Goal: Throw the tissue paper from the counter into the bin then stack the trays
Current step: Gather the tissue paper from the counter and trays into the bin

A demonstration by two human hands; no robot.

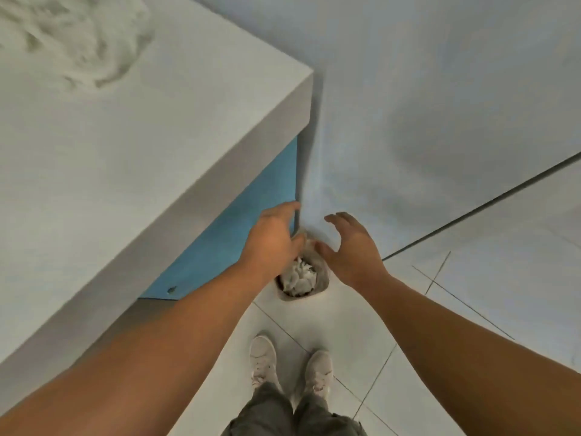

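Now at the centre of the frame, hovering side by side: left grip (273, 237) and right grip (352, 247), both with fingers spread and relaxed, holding nothing. Directly below and between them, a little toward the lower edge, standing on the floor (314, 322): the bin (301, 298), small, pushed into the corner between the wall (408, 105) and the blue panel (232, 234) under the desk (141, 158).

Inside the bin, lying loosely and filling much of it: white crumpled tissue paper (298, 278), only a clump, without clear long axis. Nothing else to make out in there. Both about equally near to the bin, one on each side of its opening.

Judging from this, first part of the task probably close to done. In the upper left corner, on the desk top, a whitish crumpled mass (85, 42), blurred; could be more tissue, cannot tell. No trays in view; for the stacking, likely necessary to turn up and left, toward the desk. At the bottom, two pale shoes (262, 357) pointing to the bin.
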